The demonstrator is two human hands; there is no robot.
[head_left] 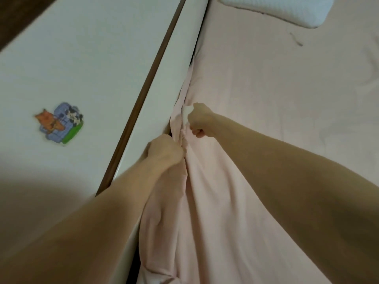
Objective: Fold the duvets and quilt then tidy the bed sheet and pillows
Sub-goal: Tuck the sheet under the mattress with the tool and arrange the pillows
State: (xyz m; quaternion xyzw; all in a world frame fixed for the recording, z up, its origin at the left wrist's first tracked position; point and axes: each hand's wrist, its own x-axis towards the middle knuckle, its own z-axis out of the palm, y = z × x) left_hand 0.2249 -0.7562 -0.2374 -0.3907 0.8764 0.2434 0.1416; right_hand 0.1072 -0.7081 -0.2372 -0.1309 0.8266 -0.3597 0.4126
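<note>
A pale pink bed sheet [266,103] covers the mattress on the right. Its left edge is bunched into folds along the gap beside the white bed frame [162,99]. My left hand [165,150] grips this bunched edge close to the frame. Just beyond it my right hand [200,119] is fisted round the sheet's edge, with a small white bit showing at its fingers. A white pillow [287,9] lies at the top of the bed, partly cut off by the picture's edge.
A white wall [71,68] with a cartoon sticker [59,123] stands to the left, bordered by a brown strip [151,74]. A dark gap runs between frame and mattress. A thin dark thread [295,38] lies on the sheet near the pillow.
</note>
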